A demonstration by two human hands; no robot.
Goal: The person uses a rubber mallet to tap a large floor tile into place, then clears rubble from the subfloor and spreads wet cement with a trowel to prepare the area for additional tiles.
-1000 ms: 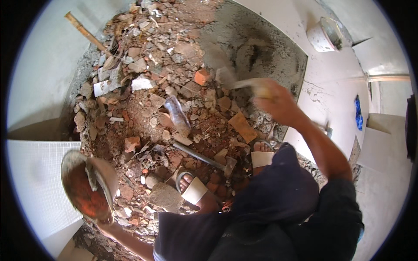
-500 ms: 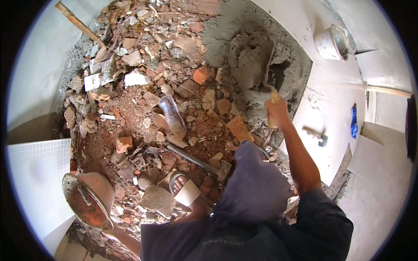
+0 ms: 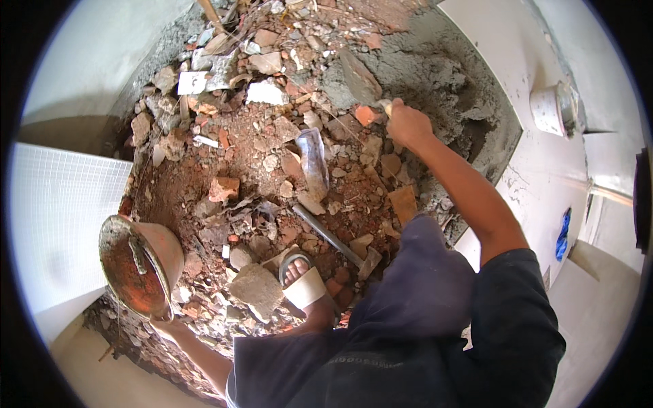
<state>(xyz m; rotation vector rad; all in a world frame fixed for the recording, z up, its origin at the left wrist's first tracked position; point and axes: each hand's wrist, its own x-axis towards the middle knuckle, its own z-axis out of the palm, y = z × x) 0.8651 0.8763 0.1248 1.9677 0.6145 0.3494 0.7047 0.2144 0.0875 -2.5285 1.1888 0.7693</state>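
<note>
My right hand (image 3: 409, 125) is closed round the handle of a trowel (image 3: 360, 77). The trowel's blade lies at the left edge of the wet grey mortar (image 3: 442, 75), beside a red brick chunk (image 3: 366, 115). At the lower left, my left hand (image 3: 169, 328) grips the rim of a tilted bucket (image 3: 173, 255). Its fingers are partly hidden by that rim. The bucket's inside looks reddish, with grey residue round the mouth and a short stick-like piece within.
Rubble and broken bricks (image 3: 222, 189) cover the ground. A long-handled hammer (image 3: 331, 236) and a crumpled clear plastic bottle (image 3: 313, 163) lie among them. White tiles (image 3: 503, 41) border the mortar on the right, with a white bucket (image 3: 547, 110) on them. A gridded tile (image 3: 61, 217) leans at the left.
My right hand has swung the trowel left and away from me, out of the mortar hollow to its left edge. My left hand stays on the bucket. The view has shifted slightly.
</note>
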